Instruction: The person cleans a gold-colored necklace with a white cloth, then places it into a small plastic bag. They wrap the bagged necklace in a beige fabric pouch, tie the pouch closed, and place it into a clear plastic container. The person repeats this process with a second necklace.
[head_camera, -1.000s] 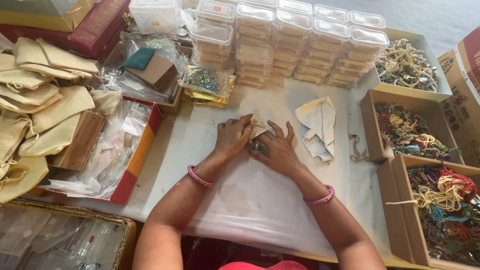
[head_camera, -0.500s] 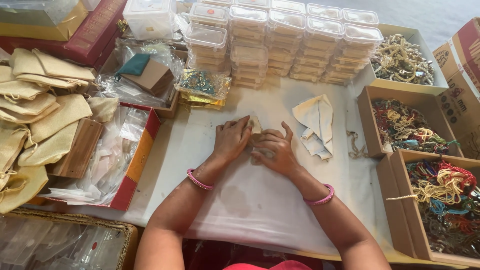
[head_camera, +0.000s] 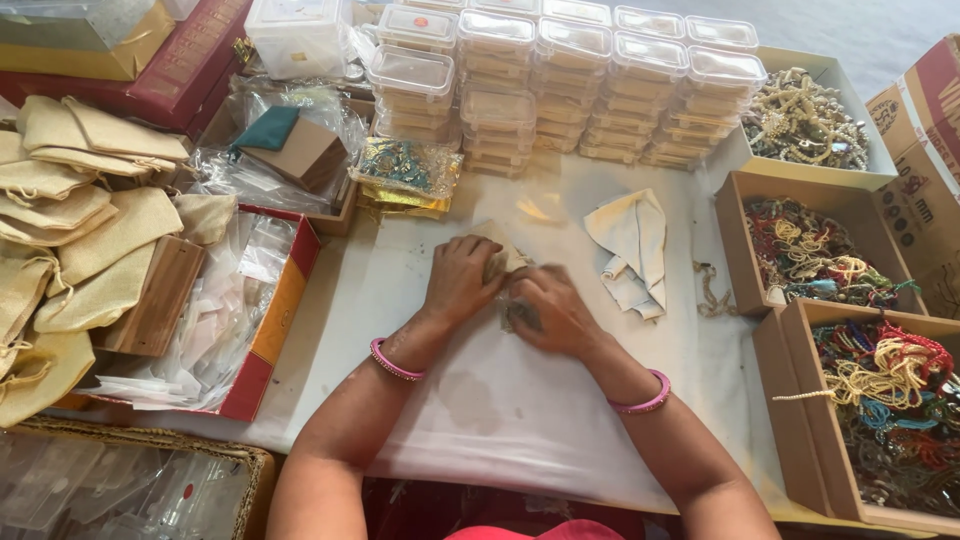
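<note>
My left hand (head_camera: 462, 280) and my right hand (head_camera: 552, 312) rest close together on the white cloth (head_camera: 480, 400) that covers the table. Both grip a small beige cloth pouch (head_camera: 502, 254), whose top corner sticks out above my fingers. A dark bit of jewellery (head_camera: 520, 316) shows under my right hand's fingers. Each wrist wears a pink bangle. A crumpled pile of cream cloth pieces (head_camera: 632, 250) lies just right of my hands.
Stacks of clear plastic boxes (head_camera: 560, 90) line the far side. Cardboard boxes of coloured beaded jewellery (head_camera: 880, 400) stand at the right. Beige pouches (head_camera: 70, 230), a red box of plastic bags (head_camera: 270, 330) and a wicker tray (head_camera: 130, 480) fill the left.
My right hand's fingers have curled inward over the pouch and the jewellery; before, they were spread. The hands stay in the same place.
</note>
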